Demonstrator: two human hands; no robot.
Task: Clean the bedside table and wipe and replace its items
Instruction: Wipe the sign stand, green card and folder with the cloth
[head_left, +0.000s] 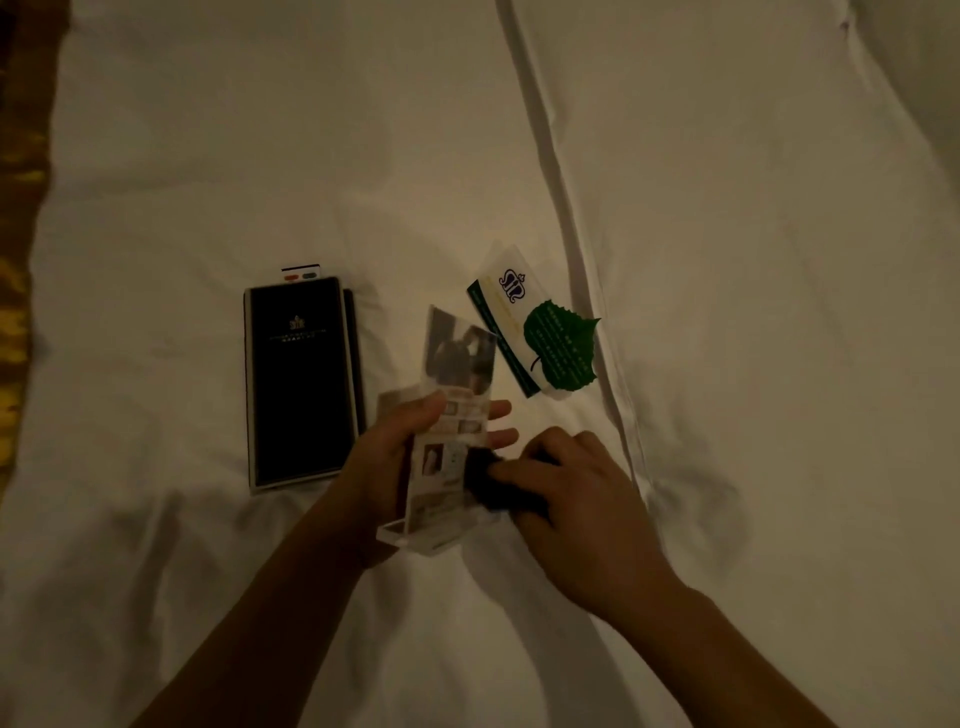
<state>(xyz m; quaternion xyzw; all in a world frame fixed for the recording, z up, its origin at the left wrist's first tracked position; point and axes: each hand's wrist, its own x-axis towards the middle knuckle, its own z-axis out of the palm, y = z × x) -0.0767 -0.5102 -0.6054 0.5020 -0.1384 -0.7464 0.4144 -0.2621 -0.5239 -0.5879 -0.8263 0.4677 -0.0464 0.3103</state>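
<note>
My left hand (397, 452) grips a clear acrylic sign stand (452, 415) with a printed photo leaflet inside, tilted above the white bed sheet (260, 130). My right hand (566, 493) presses a dark cloth (485, 486) against the lower front of the stand. To the left, a black folder (301, 384) with gold lettering lies flat, with a small card poking out at its top. Behind the stand lies a white card holder with a green leaf card (540, 332).
A long fold in the sheet (571, 234) runs from the top middle down toward the right. A dark patterned strip with gold (21, 208) borders the bed at the left edge. The light is dim.
</note>
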